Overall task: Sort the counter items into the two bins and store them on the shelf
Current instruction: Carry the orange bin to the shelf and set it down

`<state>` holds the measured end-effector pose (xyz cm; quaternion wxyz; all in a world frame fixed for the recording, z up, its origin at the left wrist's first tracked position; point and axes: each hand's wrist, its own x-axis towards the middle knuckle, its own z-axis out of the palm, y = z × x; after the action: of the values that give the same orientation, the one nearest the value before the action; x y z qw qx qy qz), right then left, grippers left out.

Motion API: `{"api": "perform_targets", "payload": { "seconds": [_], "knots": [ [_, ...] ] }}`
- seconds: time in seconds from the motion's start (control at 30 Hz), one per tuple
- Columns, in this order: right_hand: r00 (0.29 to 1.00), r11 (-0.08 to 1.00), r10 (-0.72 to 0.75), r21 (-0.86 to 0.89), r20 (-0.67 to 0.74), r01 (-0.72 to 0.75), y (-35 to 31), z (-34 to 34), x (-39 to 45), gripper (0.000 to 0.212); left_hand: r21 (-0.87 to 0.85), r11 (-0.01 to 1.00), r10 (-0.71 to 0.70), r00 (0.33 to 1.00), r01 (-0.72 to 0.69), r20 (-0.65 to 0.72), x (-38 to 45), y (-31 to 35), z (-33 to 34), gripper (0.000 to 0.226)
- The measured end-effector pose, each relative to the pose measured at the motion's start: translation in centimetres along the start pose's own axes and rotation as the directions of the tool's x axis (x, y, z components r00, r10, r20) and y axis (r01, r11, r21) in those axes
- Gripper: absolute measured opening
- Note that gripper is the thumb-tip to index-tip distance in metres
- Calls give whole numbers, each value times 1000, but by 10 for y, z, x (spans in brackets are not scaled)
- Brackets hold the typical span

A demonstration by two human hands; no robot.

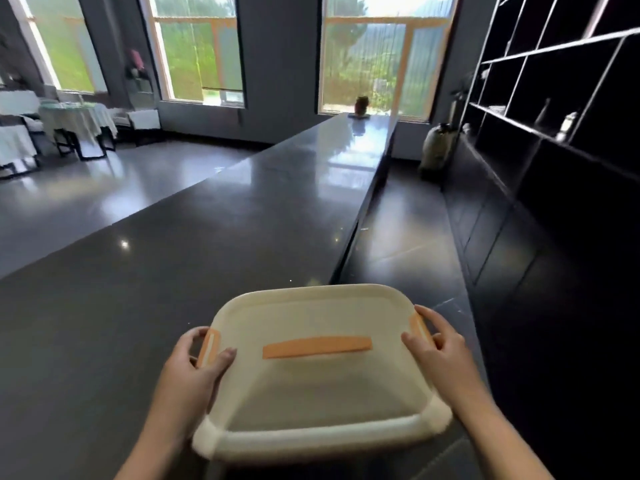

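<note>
Fingers (424, 315) of the right hand (441, 344) curl over 1 orange side latch, and the left hand (194, 358) grips the opposite latch, so both hold the cream lidded bin (311, 386) at the near end of the dark counter (173, 254). The black shelf (554, 98) stands to the right across a floor aisle. A small brown jar (362, 105) sits at the counter's far end.
</note>
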<state>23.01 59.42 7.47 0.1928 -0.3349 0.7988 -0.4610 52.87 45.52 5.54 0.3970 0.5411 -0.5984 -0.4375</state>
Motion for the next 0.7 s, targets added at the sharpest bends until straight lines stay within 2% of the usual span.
{"api": "perform_targets", "payload": {
  "seconds": [0.17, 0.33, 0.5, 0.7],
  "knots": [
    [986, 998, 54, 36, -157, -49, 39, -68, 71, 42, -7, 999, 40, 992, -40, 121, 39, 44, 109, 52],
    [969, 993, 110, 54, -221, -100, 64, -112, 128, 41, 15, 998, 57, 980, -61, 191, 78, 79, 193, 58],
    [950, 980, 193, 87, -247, -176, 85, -125, 195, 43, -6, 999, 35, 963, -35, 268, 134, 94, 262, 51],
    [917, 971, 239, 109, -318, -215, 96, -119, 298, 39, -39, 997, 71, 936, -61, 345, 241, 104, 349, 46]
  ]
}}
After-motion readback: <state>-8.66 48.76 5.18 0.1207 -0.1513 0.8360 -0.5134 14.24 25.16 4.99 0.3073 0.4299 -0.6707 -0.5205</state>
